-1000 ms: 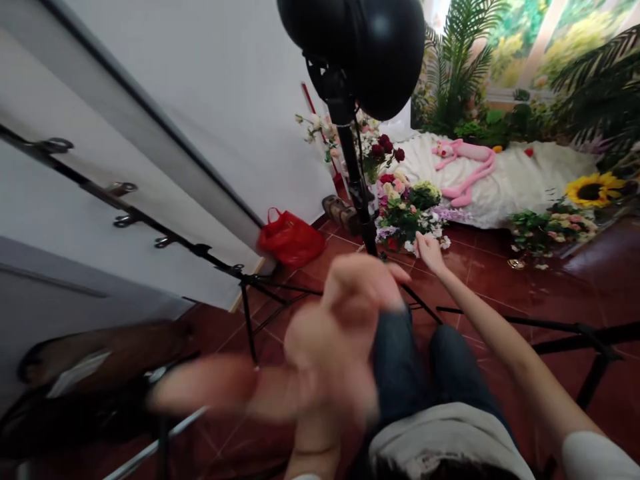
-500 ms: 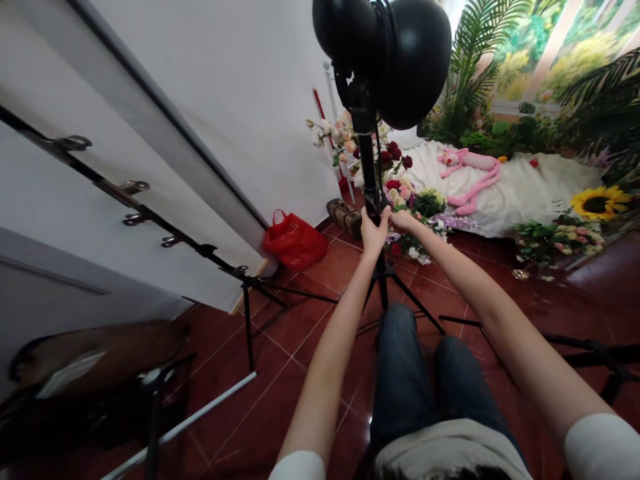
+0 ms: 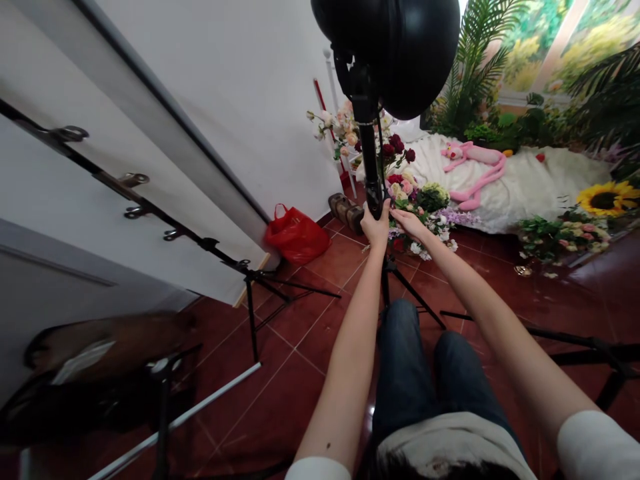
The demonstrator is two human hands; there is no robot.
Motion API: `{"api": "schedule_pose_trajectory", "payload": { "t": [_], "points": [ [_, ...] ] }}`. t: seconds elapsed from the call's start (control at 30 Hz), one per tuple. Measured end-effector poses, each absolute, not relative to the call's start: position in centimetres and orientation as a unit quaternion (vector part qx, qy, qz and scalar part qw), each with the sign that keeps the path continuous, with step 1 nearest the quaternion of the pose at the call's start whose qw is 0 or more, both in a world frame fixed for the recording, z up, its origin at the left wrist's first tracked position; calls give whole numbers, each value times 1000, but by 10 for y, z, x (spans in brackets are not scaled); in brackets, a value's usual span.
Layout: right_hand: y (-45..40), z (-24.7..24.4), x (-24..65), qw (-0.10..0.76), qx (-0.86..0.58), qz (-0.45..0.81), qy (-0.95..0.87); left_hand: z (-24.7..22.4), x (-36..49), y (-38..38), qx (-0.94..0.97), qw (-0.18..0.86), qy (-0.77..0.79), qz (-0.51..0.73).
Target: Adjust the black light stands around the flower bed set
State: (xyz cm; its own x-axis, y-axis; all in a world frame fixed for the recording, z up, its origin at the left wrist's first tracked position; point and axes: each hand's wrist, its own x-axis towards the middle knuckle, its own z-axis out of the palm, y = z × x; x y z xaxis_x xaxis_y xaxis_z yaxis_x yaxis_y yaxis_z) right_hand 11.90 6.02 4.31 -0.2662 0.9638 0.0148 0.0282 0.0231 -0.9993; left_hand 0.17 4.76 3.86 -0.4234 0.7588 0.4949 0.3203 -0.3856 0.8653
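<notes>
A tall black light stand [image 3: 369,150] rises in front of me, topped by a large black lamp head [image 3: 400,57] whose upper part is cut off by the frame. My left hand [image 3: 376,225] is wrapped around the stand's pole below the lamp, thumb pointing up. Just right of the pole is my right hand [image 3: 409,224], its fingers stretched out toward the pole near the left thumb. Whether those fingertips touch the pole I cannot tell. Below the hands the stand's legs [image 3: 415,293] spread over the tiled floor, close to my knees.
A red plastic bag [image 3: 296,235] sits by the wall. Left of it slants a black bar with metal clips [image 3: 134,212]. A white pole [image 3: 210,407] lies low at left. Flowers [image 3: 433,198], a cloth-covered bed [image 3: 540,193] and a pink plush toy [image 3: 480,159] are at right.
My right hand has drawn slightly back from the pole and its fingers have straightened. The left hand stays around the pole. The view has shifted a little.
</notes>
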Motion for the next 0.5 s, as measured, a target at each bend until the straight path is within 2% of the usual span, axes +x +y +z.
{"api": "schedule_pose_trajectory", "payload": {
  "t": [0.07,0.2,0.27,0.5],
  "points": [
    [59,51,120,421,-424,574,-560,40,2,45,512,162,531,656],
    [71,77,114,342,-476,558,-588,43,2,40,507,164,544,648],
    [77,85,110,328,-500,547,-586,45,2,39,505,167,548,645],
    [67,71,100,391,-529,511,-553,47,2,36,507,176,530,656]
  ]
}}
